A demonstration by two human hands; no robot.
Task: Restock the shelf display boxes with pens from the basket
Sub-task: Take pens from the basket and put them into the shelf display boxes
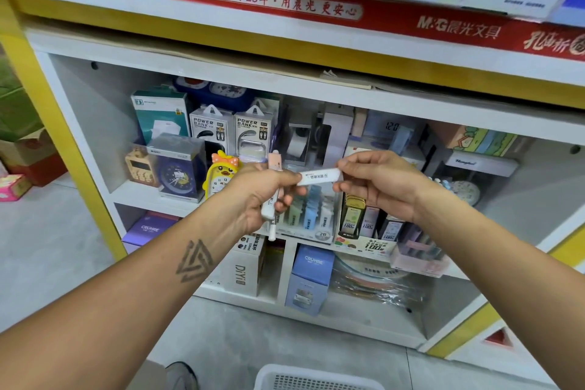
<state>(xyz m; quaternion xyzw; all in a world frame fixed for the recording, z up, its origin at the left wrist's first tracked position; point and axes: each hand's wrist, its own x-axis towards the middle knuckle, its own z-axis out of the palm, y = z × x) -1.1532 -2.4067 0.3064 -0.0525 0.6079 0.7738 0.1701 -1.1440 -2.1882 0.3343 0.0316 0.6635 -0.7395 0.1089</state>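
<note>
A small white pen-refill case point(319, 176) is pinched between the left hand point(259, 196), which also grips upright pens point(273, 199), and the right hand point(376, 182), above the shelf display box point(311, 218); white basket point(313, 378) below.

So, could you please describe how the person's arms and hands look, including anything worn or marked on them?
Both forearms are bare, with no sleeves, gloves, watch or rings visible. The left forearm bears a dark tattoo of interlocking triangles near the wrist. The right forearm shows no markings.
</note>
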